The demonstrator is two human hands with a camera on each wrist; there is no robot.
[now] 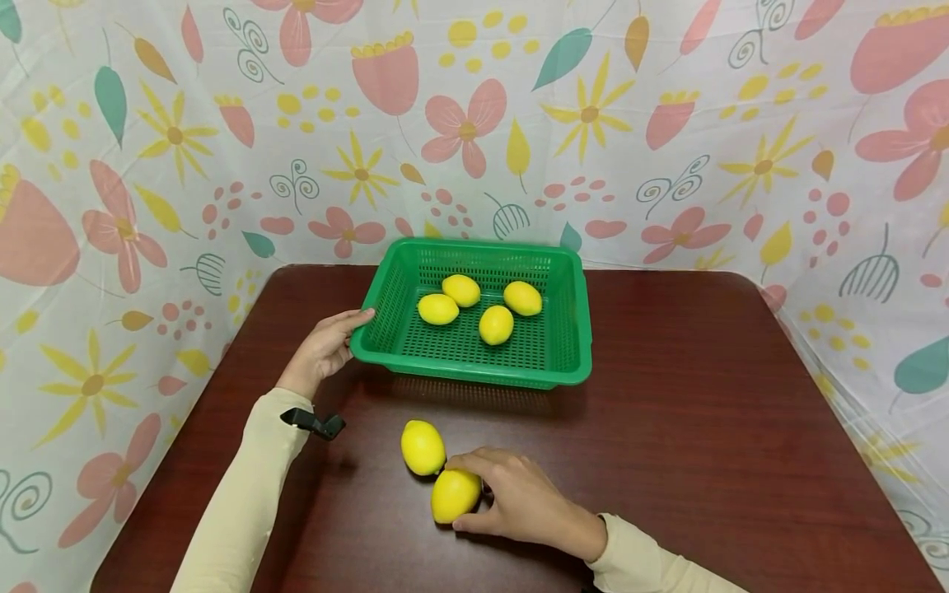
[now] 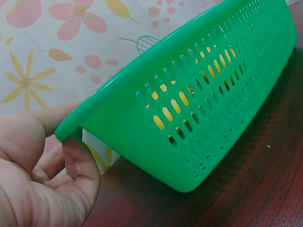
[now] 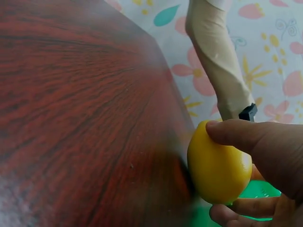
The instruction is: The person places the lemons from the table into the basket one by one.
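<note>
My left hand [image 1: 322, 347] grips the left rim of a green plastic basket [image 1: 474, 372], with the thumb over the edge and curled fingers beneath it in the left wrist view. Several yellow lemons [image 1: 496, 325] lie inside on the slotted floor, and yellow shows through the wall slots. Nearer the front, my right hand [image 1: 526, 498] holds a lemon [image 1: 454, 496] between thumb and fingers. In the right wrist view the thumb lies across one end of this lemon [image 3: 218, 163], fingertips at its other end. A second loose lemon [image 1: 423, 448] sits right beside it on the table.
The dark red-brown wooden table [image 1: 689, 395] extends to the right of the basket. Behind and along the sides hangs a white sheet [image 1: 638, 198] printed with flowers and leaves. A black strap with a small mount [image 1: 315, 422] is on the left wrist.
</note>
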